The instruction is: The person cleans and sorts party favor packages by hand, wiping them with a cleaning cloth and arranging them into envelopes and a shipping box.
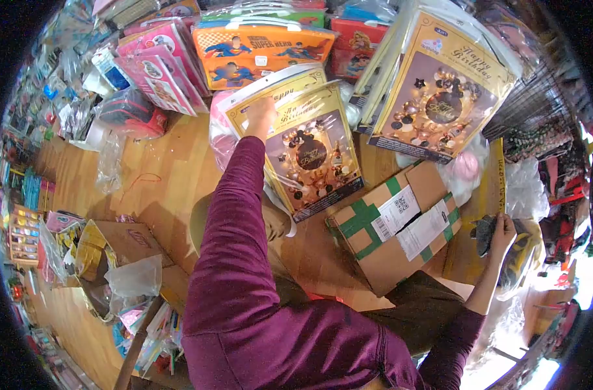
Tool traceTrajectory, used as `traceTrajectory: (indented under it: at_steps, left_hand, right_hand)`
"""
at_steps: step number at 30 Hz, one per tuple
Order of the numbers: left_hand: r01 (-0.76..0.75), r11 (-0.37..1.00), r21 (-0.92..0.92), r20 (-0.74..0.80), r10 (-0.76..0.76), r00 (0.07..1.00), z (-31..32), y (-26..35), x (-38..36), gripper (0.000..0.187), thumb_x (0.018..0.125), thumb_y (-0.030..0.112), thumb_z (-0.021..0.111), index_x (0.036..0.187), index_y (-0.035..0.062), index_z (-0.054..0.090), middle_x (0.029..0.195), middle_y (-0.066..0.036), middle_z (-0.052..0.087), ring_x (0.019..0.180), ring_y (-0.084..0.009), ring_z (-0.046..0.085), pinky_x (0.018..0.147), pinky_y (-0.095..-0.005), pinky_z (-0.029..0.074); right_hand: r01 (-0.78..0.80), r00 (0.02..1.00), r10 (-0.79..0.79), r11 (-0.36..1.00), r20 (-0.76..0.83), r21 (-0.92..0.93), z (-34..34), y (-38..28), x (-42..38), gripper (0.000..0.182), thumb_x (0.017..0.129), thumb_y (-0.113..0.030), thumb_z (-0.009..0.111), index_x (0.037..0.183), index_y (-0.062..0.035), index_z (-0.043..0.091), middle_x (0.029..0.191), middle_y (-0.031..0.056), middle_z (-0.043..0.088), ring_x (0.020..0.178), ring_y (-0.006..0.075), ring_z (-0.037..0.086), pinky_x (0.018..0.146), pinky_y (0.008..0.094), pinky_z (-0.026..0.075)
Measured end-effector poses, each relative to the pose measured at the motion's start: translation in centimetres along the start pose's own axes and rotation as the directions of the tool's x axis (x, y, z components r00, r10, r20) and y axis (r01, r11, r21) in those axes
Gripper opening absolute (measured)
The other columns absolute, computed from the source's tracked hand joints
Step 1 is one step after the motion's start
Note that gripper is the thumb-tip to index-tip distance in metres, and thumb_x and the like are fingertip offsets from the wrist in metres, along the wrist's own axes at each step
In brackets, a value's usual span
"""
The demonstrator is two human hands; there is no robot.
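Note:
My left hand point(261, 118) reaches forward over the top of the gold "Happy Birthday" packets point(313, 153), which lean in a small stack; its fingers are partly hidden against the rear packet. My right hand point(502, 233) is out at the right, fingers closed round the edge of a dark grey item point(484, 235), beside a yellow-brown cardboard piece point(469, 250). Between my hands lies a closed cardboard box point(398, 224) with green tape and white labels. A larger stack of the same birthday packets point(439, 97) leans behind the box.
Orange superhero cases point(264, 55) and pink packets point(160, 78) stand at the back. A dark and red bag point(132, 116) sits at the back left. An open carton point(131, 244) with plastic bags is at the left on the wooden floor point(144, 162). Clear plastic lies at the right.

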State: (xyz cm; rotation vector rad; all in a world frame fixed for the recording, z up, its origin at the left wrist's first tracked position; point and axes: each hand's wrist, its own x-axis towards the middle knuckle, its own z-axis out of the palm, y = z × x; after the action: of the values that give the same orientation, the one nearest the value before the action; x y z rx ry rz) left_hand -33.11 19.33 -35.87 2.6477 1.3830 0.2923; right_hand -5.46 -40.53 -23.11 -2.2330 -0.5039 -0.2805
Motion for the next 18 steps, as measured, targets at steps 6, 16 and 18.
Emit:
traceTrajectory:
  at_steps: [6, 16, 18]
  left_hand:
    - [-0.265, 0.964, -0.015, -0.018, 0.265, 0.964, -1.5, 2.8, -3.1, 0.02, 0.074, 0.01, 0.048, 0.079, -0.0002, 0.064, 0.081, -0.021, 0.062, 0.078, -0.0338, 0.062, 0.068, -0.0424, 0.049]
    - [-0.516, 0.856, -0.018, 0.024, 0.516, 0.856, -19.7, 6.1, -12.3, 0.011, 0.074, 0.009, 0.052, 0.079, 0.0019, 0.059, 0.075, -0.022, 0.059, 0.073, -0.0392, 0.057, 0.065, -0.0452, 0.044]
    - [-0.528, 0.849, -0.002, -0.02, 0.528, 0.849, -26.2, 7.8, -15.7, 0.012, 0.074, 0.008, 0.051, 0.079, 0.0005, 0.059, 0.077, -0.023, 0.058, 0.077, -0.0388, 0.057, 0.066, -0.0463, 0.043]
  right_hand:
    - [-0.07, 0.997, 0.071, 0.995, -0.018, 0.074, 0.4, -3.0, -0.8, 0.024, 0.085, -0.018, 0.056, 0.079, 0.0054, 0.059, 0.067, 0.007, 0.057, 0.063, 0.0108, 0.047, 0.058, 0.0272, 0.039]
    - [0.145, 0.958, -0.133, 0.989, -0.254, 0.03, -3.2, -4.4, -3.7, 0.017, 0.073, -0.012, 0.059, 0.074, 0.0053, 0.057, 0.065, 0.0196, 0.054, 0.057, 0.0266, 0.055, 0.055, 0.0339, 0.041]
    - [0.107, 0.948, -0.081, 0.992, -0.309, 0.067, -4.2, -4.1, -4.3, 0.017, 0.073, -0.012, 0.059, 0.072, 0.0049, 0.057, 0.058, 0.0172, 0.052, 0.053, 0.0233, 0.053, 0.053, 0.0336, 0.04]
